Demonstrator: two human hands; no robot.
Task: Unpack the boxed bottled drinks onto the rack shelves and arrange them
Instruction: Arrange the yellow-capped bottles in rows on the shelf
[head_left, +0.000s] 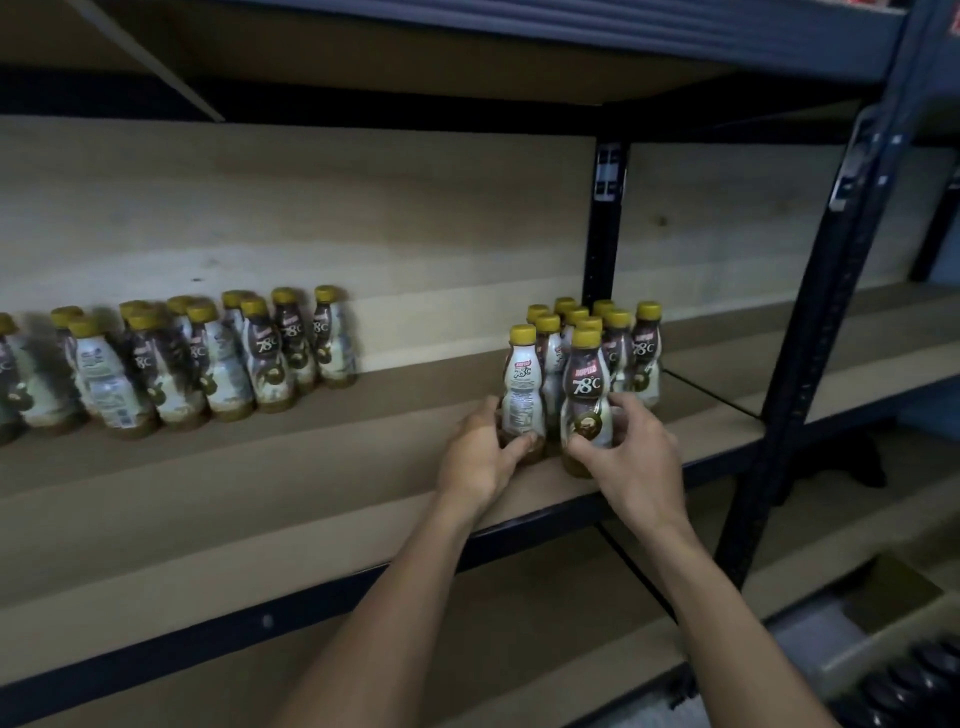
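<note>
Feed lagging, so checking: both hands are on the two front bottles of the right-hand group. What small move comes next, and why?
Probably slide both back snug against the right-hand group, then let go. The left hand grips the white-label bottle, the right hand the brown 78°C bottle; both stand upright, closest to the shelf front edge.

A pale wood-grain panel (311, 208) spans the rear — low at right, a dark shape (852, 462), too dim to identify.
</note>
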